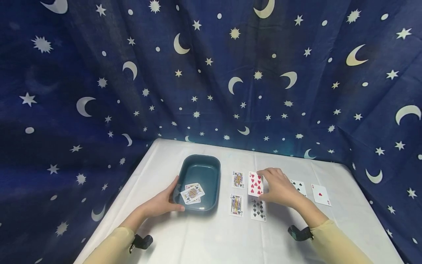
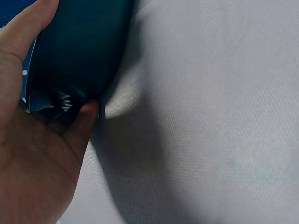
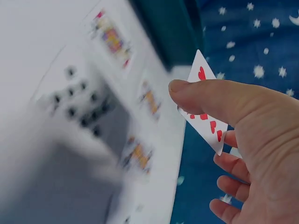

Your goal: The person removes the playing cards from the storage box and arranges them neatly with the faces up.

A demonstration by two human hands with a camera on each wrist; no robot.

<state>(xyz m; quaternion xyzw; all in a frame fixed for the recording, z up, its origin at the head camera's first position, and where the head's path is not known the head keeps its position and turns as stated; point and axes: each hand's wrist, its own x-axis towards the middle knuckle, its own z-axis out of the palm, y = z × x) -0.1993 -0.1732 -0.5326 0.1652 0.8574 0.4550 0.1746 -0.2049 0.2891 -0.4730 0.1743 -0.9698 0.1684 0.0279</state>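
I am pinching a hearts card (image 1: 255,183) in my right hand (image 1: 280,187); in the right wrist view my thumb (image 3: 205,95) is lying across its face, with my other fingers behind it, and the card is standing tilted off the surface (image 1: 211,242). In the head view it is sitting in the far row, just right of a face card (image 1: 238,179). Nearer me, a second face card (image 1: 236,205) and a black spot card (image 1: 258,209) are lying flat, side by side. To the right of my hand a clubs card (image 1: 299,187) is partly showing, and a red ace (image 1: 320,194) is lying beyond it.

My left hand (image 1: 162,202) is gripping the near left corner of the dark tray (image 1: 213,172), thumb curled against the rim and palm against the outer wall. The left wrist view is showing the tray's dark wall (image 2: 79,51) pressed into my palm (image 2: 32,163). Two cards (image 1: 192,193) are lying overlapped inside the tray, near its front. The tray is sitting left of the card rows, apart from them. A starry blue curtain (image 1: 211,73) is hanging behind the surface.
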